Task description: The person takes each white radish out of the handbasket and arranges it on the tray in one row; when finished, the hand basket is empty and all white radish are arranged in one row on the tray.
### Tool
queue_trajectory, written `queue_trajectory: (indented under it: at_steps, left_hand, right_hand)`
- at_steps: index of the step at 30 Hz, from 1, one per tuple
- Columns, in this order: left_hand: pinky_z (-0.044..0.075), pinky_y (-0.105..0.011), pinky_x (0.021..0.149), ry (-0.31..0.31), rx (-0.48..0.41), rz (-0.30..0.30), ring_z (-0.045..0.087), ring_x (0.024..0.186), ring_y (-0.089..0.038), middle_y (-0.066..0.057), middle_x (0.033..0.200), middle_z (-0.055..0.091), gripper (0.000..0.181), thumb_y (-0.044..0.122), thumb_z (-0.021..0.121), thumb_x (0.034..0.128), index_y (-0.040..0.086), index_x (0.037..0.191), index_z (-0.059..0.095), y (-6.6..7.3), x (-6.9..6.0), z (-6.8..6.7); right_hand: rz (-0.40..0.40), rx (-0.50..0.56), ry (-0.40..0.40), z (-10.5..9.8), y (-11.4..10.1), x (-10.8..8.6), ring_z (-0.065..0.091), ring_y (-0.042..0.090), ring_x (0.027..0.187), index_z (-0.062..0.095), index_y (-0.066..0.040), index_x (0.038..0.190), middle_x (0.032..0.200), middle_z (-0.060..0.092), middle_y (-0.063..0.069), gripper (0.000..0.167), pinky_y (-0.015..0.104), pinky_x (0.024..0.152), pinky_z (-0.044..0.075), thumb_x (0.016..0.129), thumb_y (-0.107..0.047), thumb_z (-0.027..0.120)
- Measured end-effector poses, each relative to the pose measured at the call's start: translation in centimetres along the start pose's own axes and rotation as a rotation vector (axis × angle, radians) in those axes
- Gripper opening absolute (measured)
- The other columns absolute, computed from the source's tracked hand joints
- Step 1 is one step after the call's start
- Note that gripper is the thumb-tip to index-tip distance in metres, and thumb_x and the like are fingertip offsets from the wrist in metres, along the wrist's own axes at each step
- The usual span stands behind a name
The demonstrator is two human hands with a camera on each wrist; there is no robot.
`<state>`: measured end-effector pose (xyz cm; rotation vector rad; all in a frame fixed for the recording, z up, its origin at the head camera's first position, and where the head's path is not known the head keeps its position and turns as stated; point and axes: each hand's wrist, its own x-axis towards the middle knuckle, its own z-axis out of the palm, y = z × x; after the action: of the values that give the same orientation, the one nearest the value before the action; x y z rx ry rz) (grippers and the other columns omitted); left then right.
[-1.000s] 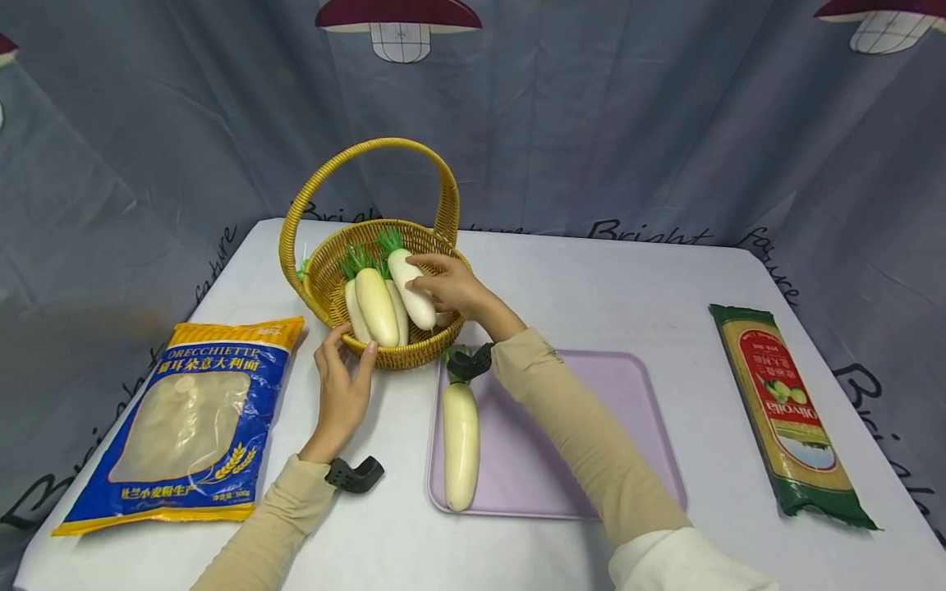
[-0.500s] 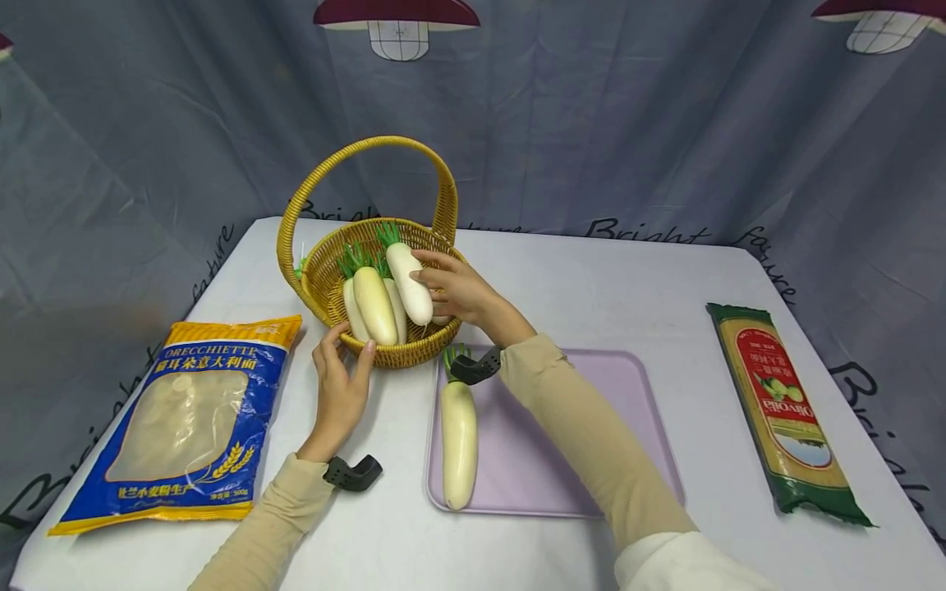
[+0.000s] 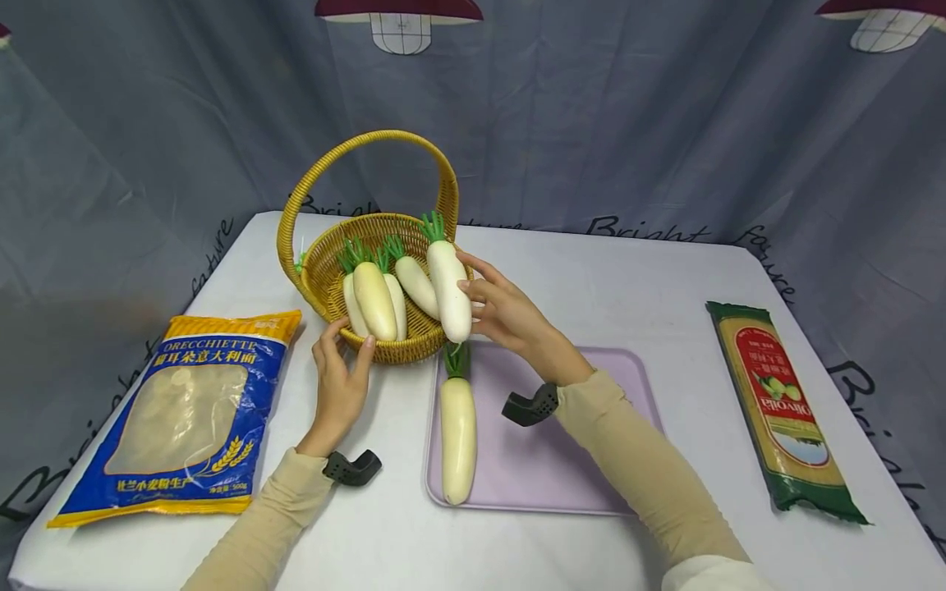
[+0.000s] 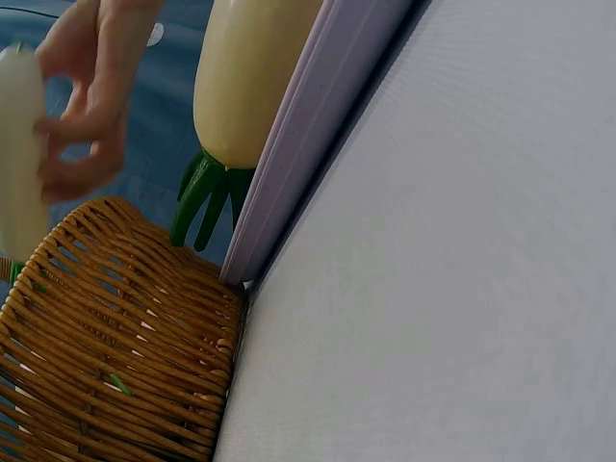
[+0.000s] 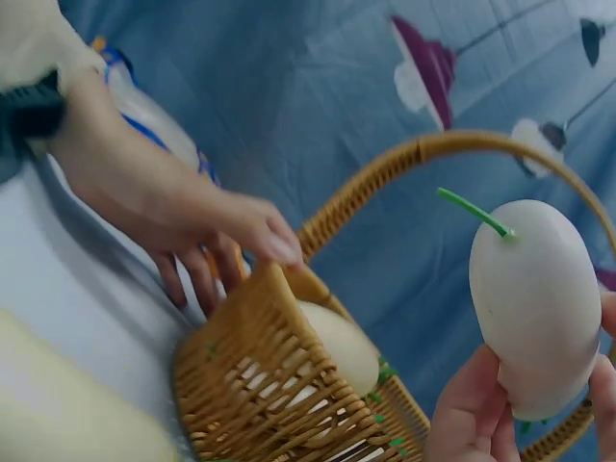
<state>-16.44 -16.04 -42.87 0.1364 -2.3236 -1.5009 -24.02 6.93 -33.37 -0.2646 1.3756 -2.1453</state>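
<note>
My right hand point(image 3: 521, 322) pinches a white radish point(image 3: 449, 291) with green leaves, held up at the basket's right rim; the right wrist view shows that radish point(image 5: 535, 298) between thumb and fingers. My left hand point(image 3: 342, 389) grips the near rim of the yellow wicker basket point(image 3: 399, 352), thumb at the rim, as the right wrist view also shows of that hand point(image 5: 164, 197). Several radishes lie in the basket, among them a pale yellow one point(image 3: 375, 301) and one at the right point(image 3: 417, 286). Another long radish point(image 3: 458, 442) lies on the left side of the purple tray point(image 3: 547, 460).
A blue and yellow pasta bag point(image 3: 177, 410) lies left of the basket. At the far right lies a green and red pasta packet point(image 3: 785, 410). The basket's tall handle point(image 3: 369, 141) arches above it. A grey curtain point(image 3: 562, 123) hangs behind the table.
My right hand has lifted the white radish from the other radishes and moved it right, to the basket's rim. A radish beneath it is now uncovered. My left hand has stayed at the rim.
</note>
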Motion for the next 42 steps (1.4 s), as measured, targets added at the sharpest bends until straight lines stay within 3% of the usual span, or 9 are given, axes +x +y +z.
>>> queue_trajectory:
  at_steps: [5, 11, 17, 27, 35, 42]
  left_hand:
    - [0.028, -0.043, 0.108, -0.008, -0.003, -0.003, 0.033, 0.127, -0.031, -0.020, 0.130, 0.025, 0.052, 0.040, 0.049, 0.0909, 0.020, 0.133, 0.027, 0.0, 0.0, 0.1]
    - [0.029, -0.043, 0.108, 0.002, 0.001, -0.006, 0.033, 0.126, -0.031, -0.020, 0.129, 0.026, 0.051, 0.039, 0.050, 0.0909, 0.020, 0.133, 0.028, 0.0, 0.1, 0.1]
    - [0.028, -0.043, 0.108, -0.002, 0.001, -0.008, 0.033, 0.127, -0.031, -0.020, 0.130, 0.025, 0.051, 0.039, 0.050, 0.0909, 0.020, 0.133, 0.028, 0.3, 0.2, 0.1]
    - [0.028, -0.044, 0.108, -0.004, -0.003, -0.018, 0.033, 0.127, -0.032, -0.020, 0.130, 0.025, 0.053, 0.037, 0.051, 0.0909, 0.018, 0.134, 0.026, 0.3, 0.2, 0.0]
    - [0.028, -0.043, 0.108, -0.005, -0.006, -0.009, 0.033, 0.127, -0.032, -0.020, 0.130, 0.025, 0.052, 0.037, 0.050, 0.0912, 0.019, 0.134, 0.027, 0.2, 0.1, 0.1]
    - [0.028, -0.042, 0.108, 0.000, -0.005, -0.011, 0.033, 0.127, -0.031, -0.019, 0.131, 0.025, 0.051, 0.038, 0.050, 0.0912, 0.020, 0.133, 0.027, 0.1, 0.1, 0.1]
  right_hand:
    - [-0.005, -0.014, 0.028, -0.9, 0.6, -3.9, 0.059, 0.017, 0.084, 0.029, -0.026, 0.139, 0.112, 0.046, 0.006, 0.052, 0.035, 0.073, 0.050, 0.092, -0.007, 0.040]
    - [0.007, -0.061, 0.124, -1.5, 2.6, -8.7, 0.059, 0.014, 0.089, 0.028, -0.023, 0.139, 0.108, 0.051, 0.005, 0.054, 0.035, 0.075, 0.050, 0.091, -0.006, 0.044]
    - [0.046, -0.114, 0.177, -2.0, 4.9, -11.6, 0.059, 0.013, 0.090, 0.029, -0.019, 0.138, 0.098, 0.058, 0.002, 0.053, 0.037, 0.076, 0.050, 0.091, -0.006, 0.047]
    - [0.128, -0.285, 0.158, -2.0, 8.2, -12.9, 0.057, 0.011, 0.085, 0.034, -0.012, 0.138, 0.093, 0.054, 0.003, 0.061, 0.035, 0.071, 0.054, 0.085, -0.015, 0.062]
    - [0.138, -0.342, 0.189, -2.0, 8.9, -12.8, 0.057, 0.015, 0.090, 0.038, -0.015, 0.137, 0.104, 0.050, 0.011, 0.061, 0.040, 0.075, 0.054, 0.083, -0.017, 0.065]
    - [0.120, -0.459, 0.192, -1.8, 8.8, -13.0, 0.056, 0.015, 0.090, 0.040, -0.013, 0.136, 0.107, 0.049, 0.014, 0.055, 0.035, 0.077, 0.054, 0.086, -0.019, 0.062]
